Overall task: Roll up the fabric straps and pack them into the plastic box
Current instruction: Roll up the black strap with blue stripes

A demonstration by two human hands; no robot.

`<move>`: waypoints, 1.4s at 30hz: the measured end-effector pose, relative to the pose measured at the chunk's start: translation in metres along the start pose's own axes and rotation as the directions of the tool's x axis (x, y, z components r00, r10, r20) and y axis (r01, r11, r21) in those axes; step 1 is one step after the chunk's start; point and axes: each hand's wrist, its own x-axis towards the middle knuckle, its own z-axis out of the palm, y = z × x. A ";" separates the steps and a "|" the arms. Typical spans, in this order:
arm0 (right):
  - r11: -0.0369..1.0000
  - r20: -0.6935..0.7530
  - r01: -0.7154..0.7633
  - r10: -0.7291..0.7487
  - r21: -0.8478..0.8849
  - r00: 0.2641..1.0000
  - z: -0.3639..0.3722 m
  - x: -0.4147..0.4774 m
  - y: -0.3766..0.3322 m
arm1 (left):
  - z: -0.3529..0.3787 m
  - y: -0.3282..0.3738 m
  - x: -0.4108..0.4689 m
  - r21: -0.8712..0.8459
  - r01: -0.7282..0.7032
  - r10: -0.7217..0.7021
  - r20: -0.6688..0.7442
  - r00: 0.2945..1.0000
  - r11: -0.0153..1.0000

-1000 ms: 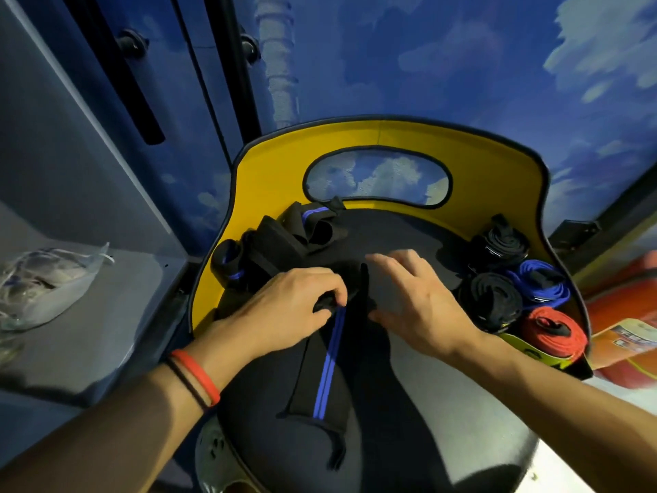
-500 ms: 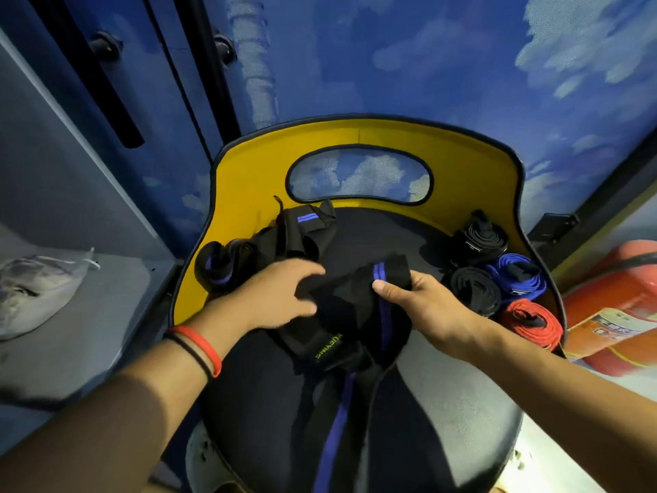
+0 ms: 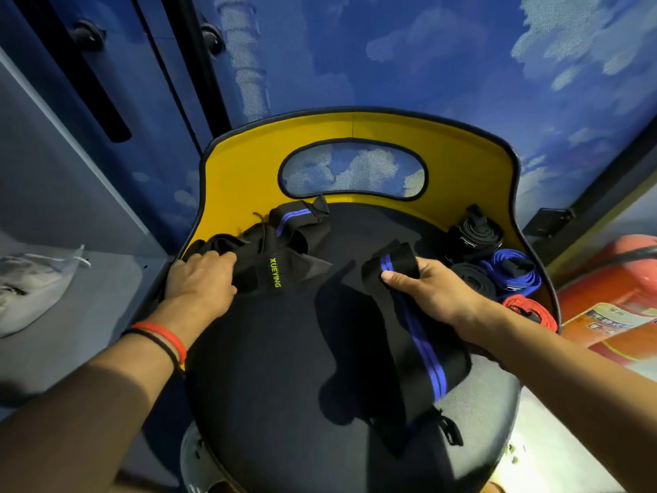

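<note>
A black strap with blue stripes (image 3: 409, 325) trails across the black chair seat (image 3: 284, 386). My right hand (image 3: 430, 290) grips its folded upper end, thumb on top. A heap of loose black straps (image 3: 284, 243), one with a green XUEYING label, lies at the seat's back left. My left hand (image 3: 199, 279) reaches into that heap, fingers curled around black fabric. Rolled straps sit at the seat's right: black (image 3: 473, 236), a second black one (image 3: 476, 281), blue (image 3: 512, 272), red (image 3: 529, 311). No plastic box is in view.
The chair's yellow backrest (image 3: 245, 172) curves behind the seat. A grey shelf (image 3: 71, 314) on the left holds a clear plastic bag (image 3: 32, 279). A red extinguisher (image 3: 611, 300) lies right of the chair. A blue cloud-printed wall stands behind.
My hands have drawn apart. The right one carried the blue-striped strap's end to the right; the left one moved left into the heap of loose straps.
</note>
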 end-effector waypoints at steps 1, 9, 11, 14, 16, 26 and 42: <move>1.000 -0.003 -0.004 0.004 0.008 1.000 -0.003 0.000 0.001 | 0.000 -0.001 0.000 0.002 0.010 -0.010 0.003 1.000 1.000; 0.989 -0.004 -0.105 0.106 0.099 0.994 0.026 0.014 0.008 | -0.026 0.038 -0.010 -0.300 -0.167 0.128 -0.143 0.981 0.939; 0.988 0.005 -0.114 0.114 0.105 0.994 0.032 0.014 0.005 | -0.035 0.059 -0.022 -0.537 -0.260 0.161 -0.225 0.961 0.802; 0.998 -0.005 -0.055 0.055 0.005 0.998 0.036 0.009 -0.004 | -0.041 0.097 -0.042 -0.900 -0.177 0.239 -0.084 0.967 0.399; 0.991 0.036 0.031 -0.026 -0.130 0.999 0.040 0.005 -0.006 | -0.039 0.118 -0.049 -0.967 -0.076 0.312 0.003 0.950 0.244; 0.974 0.074 0.073 -0.058 -0.216 0.996 0.032 -0.027 0.000 | -0.018 0.136 -0.015 -0.993 0.098 0.132 0.106 0.986 0.069; 0.936 -0.014 -0.273 0.277 -0.224 0.961 0.025 -0.035 0.025 | -0.018 0.161 0.008 -0.977 0.143 0.238 0.103 0.966 -0.158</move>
